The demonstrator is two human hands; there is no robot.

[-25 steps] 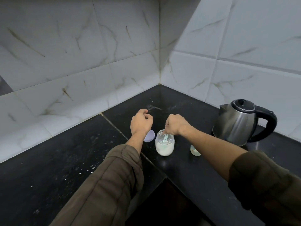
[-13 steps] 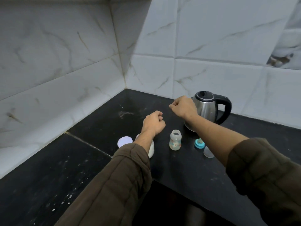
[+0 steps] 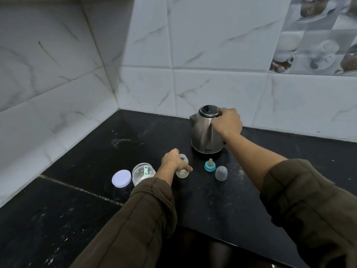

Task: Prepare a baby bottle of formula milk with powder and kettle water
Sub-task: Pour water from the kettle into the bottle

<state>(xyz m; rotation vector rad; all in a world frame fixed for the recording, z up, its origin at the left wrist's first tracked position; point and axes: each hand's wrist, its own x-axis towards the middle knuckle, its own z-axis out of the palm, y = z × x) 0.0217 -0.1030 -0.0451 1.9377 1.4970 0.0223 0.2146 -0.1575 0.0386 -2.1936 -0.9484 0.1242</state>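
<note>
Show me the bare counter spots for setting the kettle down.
Free: black counter between the corner walls and steel kettle, and right of the clear dome cap. Crowded: lilac lid, powder jar, bottle, teal teat.

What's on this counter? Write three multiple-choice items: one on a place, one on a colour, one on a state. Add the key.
1. Where does the lilac lid lie relative to the powder jar?
A. screwed onto it
B. on the counter, to its left
C. behind it, against the wall

2. What colour is the ring of the teat?
A. blue
B. red
C. yellow

3. The baby bottle is:
A. lying on its side
B. upright, its top open
C. upright, teat fitted

Key: B, the lid lies flat beside the open jar; A, the ring is plainly blue; B, the bare neck shows beside the left hand, and the teat stands apart.
</note>
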